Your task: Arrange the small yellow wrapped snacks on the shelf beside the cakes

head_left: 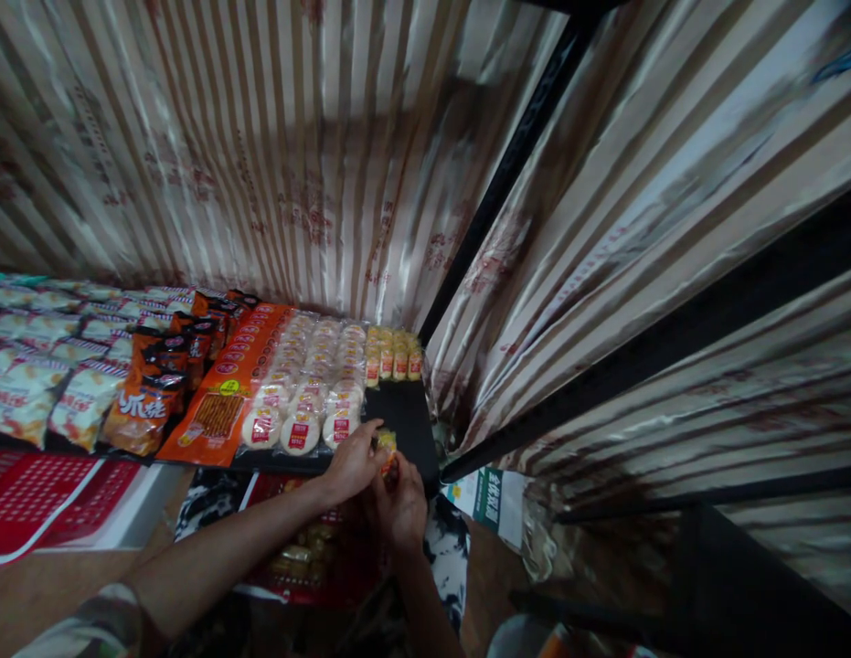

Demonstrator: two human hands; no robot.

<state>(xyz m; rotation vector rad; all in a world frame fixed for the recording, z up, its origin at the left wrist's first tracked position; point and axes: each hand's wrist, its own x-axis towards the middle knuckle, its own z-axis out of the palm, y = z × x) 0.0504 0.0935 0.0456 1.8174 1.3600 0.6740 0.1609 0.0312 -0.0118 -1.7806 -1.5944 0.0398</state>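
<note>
Both hands are gripping one yellow snack packet [387, 445] — left hand [353, 461] beside right hand [399, 504]. They are hovering over the black shelf [404, 416], near round white cakes [308, 379].

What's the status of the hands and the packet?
Left hand and right hand both on yellow snack packet. At shelf front edge. Round cake packs alongside.

Two bare forearms and hands: left hand [353, 464], right hand [401, 507]; pale patterned short sleeve [89, 631] on left arm.

Yellow snack pack [386, 445] mostly hidden btwn both hands' fingers [370, 429]; label print too small to read.
</note>
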